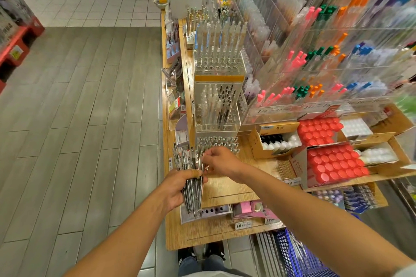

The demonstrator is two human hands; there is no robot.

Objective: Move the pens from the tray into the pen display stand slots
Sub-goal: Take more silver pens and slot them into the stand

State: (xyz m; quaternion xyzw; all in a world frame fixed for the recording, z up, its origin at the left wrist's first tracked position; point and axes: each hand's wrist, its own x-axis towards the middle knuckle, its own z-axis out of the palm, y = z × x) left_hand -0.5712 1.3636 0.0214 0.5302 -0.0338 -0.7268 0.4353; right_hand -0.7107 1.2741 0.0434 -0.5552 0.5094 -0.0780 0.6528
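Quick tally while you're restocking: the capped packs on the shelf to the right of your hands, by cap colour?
Red-capped packs: 2
White-capped packs: 2
Mixed black-and-white box: 1
Total: 5

the bunch of pens (191,177) is in the left hand (177,189). the right hand (219,162) is just right of it, before the pen stand (217,105).
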